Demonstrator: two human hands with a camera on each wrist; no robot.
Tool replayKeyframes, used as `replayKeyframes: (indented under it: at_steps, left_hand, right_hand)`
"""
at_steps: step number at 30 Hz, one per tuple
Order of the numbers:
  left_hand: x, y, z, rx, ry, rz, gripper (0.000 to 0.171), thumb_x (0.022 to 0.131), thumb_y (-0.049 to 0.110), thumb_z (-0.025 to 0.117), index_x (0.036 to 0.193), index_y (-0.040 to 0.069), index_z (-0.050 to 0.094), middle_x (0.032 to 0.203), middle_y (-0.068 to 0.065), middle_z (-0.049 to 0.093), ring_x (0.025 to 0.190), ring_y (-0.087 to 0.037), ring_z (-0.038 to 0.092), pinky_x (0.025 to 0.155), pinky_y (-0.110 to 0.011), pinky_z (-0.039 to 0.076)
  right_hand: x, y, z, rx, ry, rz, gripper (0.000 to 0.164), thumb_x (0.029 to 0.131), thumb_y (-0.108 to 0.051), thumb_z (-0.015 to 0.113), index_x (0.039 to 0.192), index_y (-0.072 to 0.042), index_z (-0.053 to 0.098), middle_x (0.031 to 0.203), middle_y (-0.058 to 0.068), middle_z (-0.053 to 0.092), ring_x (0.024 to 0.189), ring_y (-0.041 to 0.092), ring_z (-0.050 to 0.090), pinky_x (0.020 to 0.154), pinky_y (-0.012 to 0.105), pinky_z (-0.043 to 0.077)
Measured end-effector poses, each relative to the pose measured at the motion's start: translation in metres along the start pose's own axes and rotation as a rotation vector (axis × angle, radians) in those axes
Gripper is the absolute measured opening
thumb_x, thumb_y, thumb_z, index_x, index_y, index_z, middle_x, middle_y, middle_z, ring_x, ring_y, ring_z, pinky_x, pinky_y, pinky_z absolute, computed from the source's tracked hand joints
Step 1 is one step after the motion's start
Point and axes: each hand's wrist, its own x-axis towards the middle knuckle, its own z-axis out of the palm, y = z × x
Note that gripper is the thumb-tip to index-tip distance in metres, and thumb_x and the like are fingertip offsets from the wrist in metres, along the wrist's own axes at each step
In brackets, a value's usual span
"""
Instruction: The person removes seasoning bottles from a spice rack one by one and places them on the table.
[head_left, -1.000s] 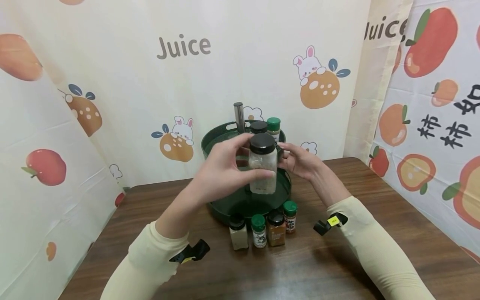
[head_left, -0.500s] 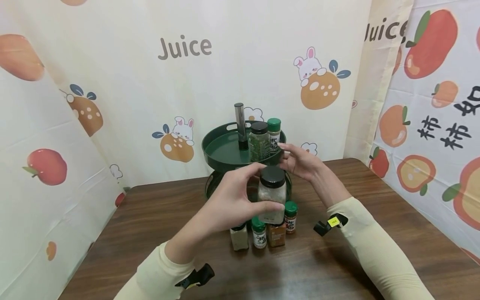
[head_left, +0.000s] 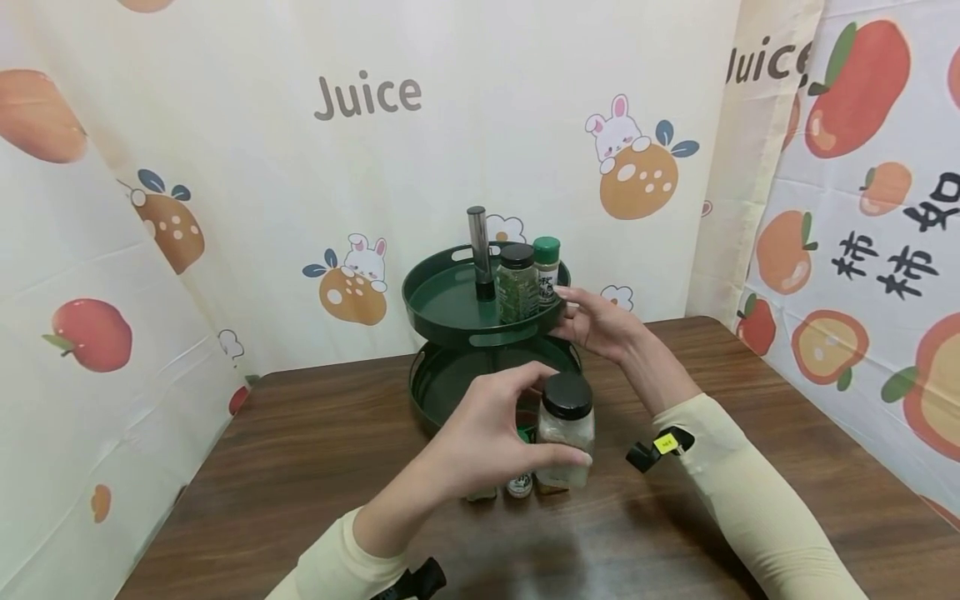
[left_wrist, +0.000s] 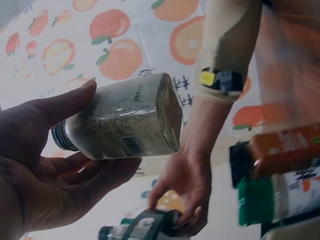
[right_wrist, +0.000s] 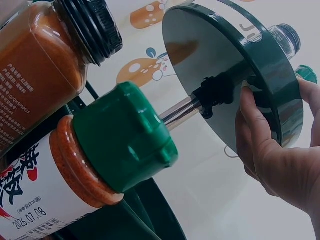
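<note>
My left hand grips a clear square spice jar with a black lid, thumb on one side and fingers on the other. The left wrist view shows pale grainy contents in this jar. It is held up in front of a two-tier green rack. My right hand holds the right edge of the rack's upper tray, fingers under it, as the right wrist view shows. On that tray stand a black-lidded jar of green herbs and a green-capped shaker.
The lower tray sits beneath, joined by a metal post. Before it on the wooden table stand several spice bottles, mostly hidden by my left hand, including an orange-brown jar and a green-capped shaker. Printed curtains surround the table.
My left hand has carried the jar down and to the right, from in front of the upper tray to over the front bottles. My right hand has stayed at the tray's edge.
</note>
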Motion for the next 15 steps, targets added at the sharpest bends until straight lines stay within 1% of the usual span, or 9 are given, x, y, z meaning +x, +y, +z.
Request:
replayKeyframes:
  at_steps: [4,9,15]
  left_hand:
    - [-0.001,-0.007,0.012,-0.002,-0.016,-0.005,0.056,0.080,0.028,0.096,0.125,0.015,0.067,0.110,0.009,0.072,0.099,-0.003,0.070,0.087,-0.025,0.058]
    - [-0.002,-0.017,0.027,0.026,-0.030,-0.026,0.056,0.080,0.029,0.097,0.124,0.015,0.065,0.109,0.010,0.070,0.097,-0.002,0.068,0.084,-0.022,0.056]
    - [-0.004,-0.026,0.042,0.067,-0.025,-0.050,0.055,0.080,0.037,0.096,0.121,0.017,0.065,0.105,0.014,0.067,0.086,0.000,0.062,0.068,-0.020,0.054]
  right_hand:
    - [0.000,0.000,0.000,-0.001,-0.006,-0.003,0.031,0.111,-0.021,0.055,0.139,-0.009,0.053,0.118,0.007,0.064,0.096,0.016,0.071,0.089,0.033,0.060]
    - [-0.001,0.000,0.000,-0.003,-0.005,0.000,0.036,0.110,-0.023,0.057,0.143,-0.009,0.051,0.116,0.007,0.065,0.094,0.016,0.071,0.088,0.033,0.060]
    - [-0.002,-0.001,0.001,-0.025,0.003,0.000,0.040,0.110,-0.022,0.055,0.148,-0.010,0.047,0.121,0.008,0.063,0.097,0.016,0.070,0.088,0.032,0.060]
